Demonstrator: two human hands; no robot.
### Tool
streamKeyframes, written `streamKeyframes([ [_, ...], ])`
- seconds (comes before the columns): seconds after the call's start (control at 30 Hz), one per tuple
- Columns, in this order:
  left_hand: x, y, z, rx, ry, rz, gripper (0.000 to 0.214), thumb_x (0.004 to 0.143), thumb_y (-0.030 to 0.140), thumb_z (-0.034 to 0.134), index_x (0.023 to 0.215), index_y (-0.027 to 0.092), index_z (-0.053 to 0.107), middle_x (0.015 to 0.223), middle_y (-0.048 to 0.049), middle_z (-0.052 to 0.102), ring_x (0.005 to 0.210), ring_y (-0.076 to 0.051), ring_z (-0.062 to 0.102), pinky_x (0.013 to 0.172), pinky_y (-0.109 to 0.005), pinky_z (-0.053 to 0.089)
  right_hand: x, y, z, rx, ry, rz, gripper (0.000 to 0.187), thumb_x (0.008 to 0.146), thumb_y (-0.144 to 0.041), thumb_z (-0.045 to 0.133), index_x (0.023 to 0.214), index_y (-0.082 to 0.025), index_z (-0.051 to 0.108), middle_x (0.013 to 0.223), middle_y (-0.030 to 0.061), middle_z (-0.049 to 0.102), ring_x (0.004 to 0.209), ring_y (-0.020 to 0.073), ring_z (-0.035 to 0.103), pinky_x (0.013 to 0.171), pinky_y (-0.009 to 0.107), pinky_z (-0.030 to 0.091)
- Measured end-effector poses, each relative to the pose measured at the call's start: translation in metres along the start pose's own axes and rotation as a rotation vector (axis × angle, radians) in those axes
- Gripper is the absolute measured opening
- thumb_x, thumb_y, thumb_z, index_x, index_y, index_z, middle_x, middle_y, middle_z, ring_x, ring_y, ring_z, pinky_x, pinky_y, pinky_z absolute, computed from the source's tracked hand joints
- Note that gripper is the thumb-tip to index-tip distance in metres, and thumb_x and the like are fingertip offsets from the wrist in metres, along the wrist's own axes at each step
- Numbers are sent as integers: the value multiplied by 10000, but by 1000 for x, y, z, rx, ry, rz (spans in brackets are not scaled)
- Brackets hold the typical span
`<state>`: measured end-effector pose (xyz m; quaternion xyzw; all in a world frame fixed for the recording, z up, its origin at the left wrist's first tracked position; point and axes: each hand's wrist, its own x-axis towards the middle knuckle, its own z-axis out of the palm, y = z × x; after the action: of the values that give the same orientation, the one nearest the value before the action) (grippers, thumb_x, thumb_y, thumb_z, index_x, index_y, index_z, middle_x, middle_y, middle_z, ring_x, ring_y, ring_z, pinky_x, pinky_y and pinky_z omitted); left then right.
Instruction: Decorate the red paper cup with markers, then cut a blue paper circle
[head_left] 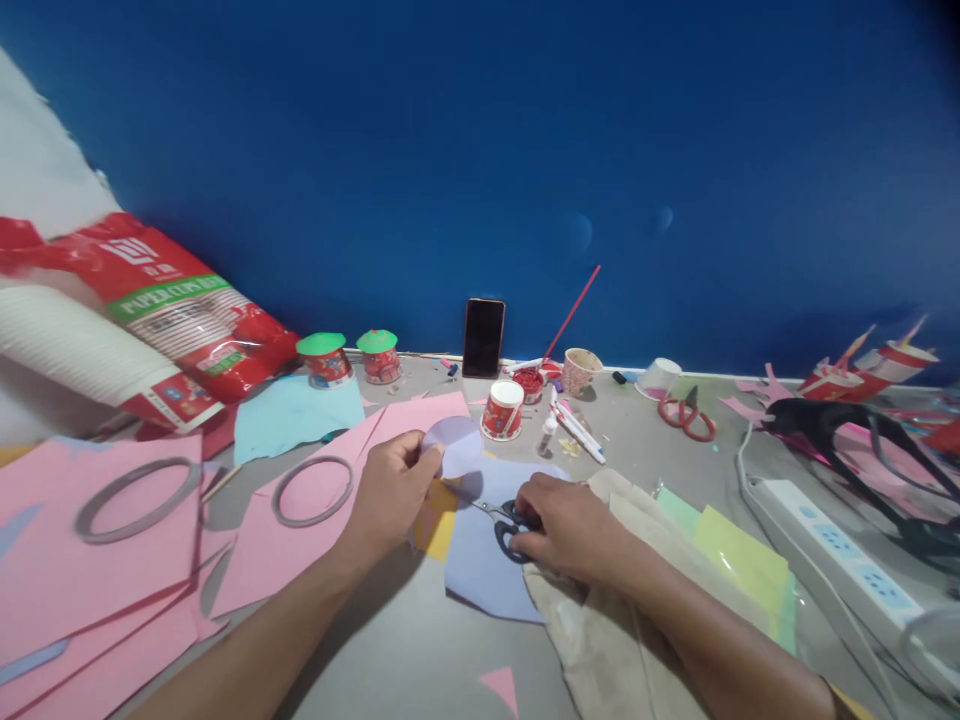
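Observation:
My left hand (390, 495) pinches the edge of a lavender paper sheet (480, 555), whose rounded part (454, 440) curls up above my fingers. My right hand (566, 525) is closed round the black handles of small scissors (504, 517); their blades point left into the lavender paper, just below my left fingers. A yellow paper piece (437, 525) lies under the sheet between my hands. My right forearm rests on a beige cloth (600, 620).
Pink sheets (97, 560) with two tape rings (313, 490) lie left, a paper-cup pack (135, 310) behind them. Decorated cups (502, 409), a phone (483, 337), markers (577, 430), red scissors (686, 412), a power strip (832, 560) and green-yellow sheets (739, 555) surround the work spot.

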<state>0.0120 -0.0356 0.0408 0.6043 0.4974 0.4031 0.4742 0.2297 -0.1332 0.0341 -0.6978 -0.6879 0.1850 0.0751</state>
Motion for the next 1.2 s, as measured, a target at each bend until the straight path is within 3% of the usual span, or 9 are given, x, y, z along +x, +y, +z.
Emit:
streamKeyframes([
  [0.13,1,2,-4,-13,45,22,352,775,439,724,591,250,490,524,35,537,480,-123,431,451,-240,335,-2,-5,-2,-77,-52,28,120,918,-246,767,1024,-190,774,1026,110,813,854,248,699,672,325,248],
  [0.27,1,2,-6,-46,65,30,341,791,485,698,625,256,507,528,41,565,432,-116,434,414,-233,332,0,-3,1,14,-4,57,28,909,-223,743,900,-198,734,938,100,819,821,243,723,663,312,296],
  [0.4,2,2,-6,-81,99,30,275,805,489,675,721,255,557,583,32,653,448,-140,546,435,-237,407,9,10,9,609,-83,202,49,878,-249,709,883,-209,680,651,-14,696,508,149,588,551,267,364],
  [0.5,4,4,-8,-96,138,32,239,805,468,672,769,251,579,638,27,690,513,-173,651,490,-257,486,15,16,9,1061,-150,205,258,755,-353,855,901,-174,738,716,-2,722,465,80,477,489,237,337],
  [0.6,5,5,-10,-105,168,47,215,788,445,681,795,240,614,701,20,714,557,-179,681,559,-282,538,14,15,5,1277,-173,133,455,622,-432,996,908,-145,788,771,18,730,480,38,423,474,216,296],
  [0.77,8,6,-12,-124,191,64,214,772,439,682,781,229,642,717,13,706,571,-176,662,584,-300,563,11,16,7,1254,-226,129,517,594,-546,1026,680,-133,726,615,18,679,452,36,405,423,201,211],
  [0.9,7,10,-14,-139,193,72,190,760,412,684,728,233,628,652,29,663,559,-167,644,581,-293,562,12,20,14,1353,-320,63,688,621,-737,983,834,-122,760,721,71,772,374,34,410,390,218,201],
  [1.0,8,12,-15,-156,194,71,190,738,407,682,695,232,624,628,35,654,548,-160,642,573,-286,560,11,20,14,1379,-309,21,745,585,-776,991,880,-132,757,698,16,719,398,33,406,417,215,239],
  [1.2,7,14,-13,-207,169,47,250,705,462,700,694,224,625,665,31,659,592,-177,687,598,-304,604,5,6,6,1104,-245,-13,868,506,-927,918,850,-154,722,724,-4,654,590,83,482,564,233,348],
])
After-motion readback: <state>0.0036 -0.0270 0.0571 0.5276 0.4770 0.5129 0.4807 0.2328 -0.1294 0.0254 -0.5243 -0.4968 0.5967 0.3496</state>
